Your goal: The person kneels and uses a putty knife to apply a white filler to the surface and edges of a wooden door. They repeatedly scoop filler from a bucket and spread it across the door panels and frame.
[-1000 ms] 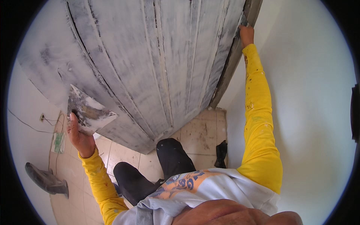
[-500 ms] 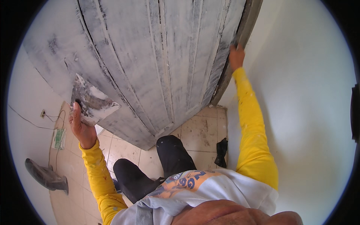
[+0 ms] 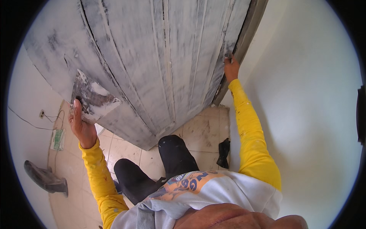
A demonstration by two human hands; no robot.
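Observation:
My left hand grips a flat, square metal putty plate by its near corner, thumb on top. White filler lies smeared on its dark grey face. At the right edge of a grooved door panel, my right hand is closed on a small putty knife; its blade meets the panel and is hard to make out. White filler coats the door unevenly, with dark patches and bare dark groove lines showing through.
A brown door frame borders the panel, beside a white wall. Below are beige floor tiles and a crumpled black item. At left, a dark boot-like object stands near a green-and-white packet and a cable.
My right hand with the putty knife has moved down and slightly left, from the frame's edge onto the panel. My left hand and the putty plate have barely shifted.

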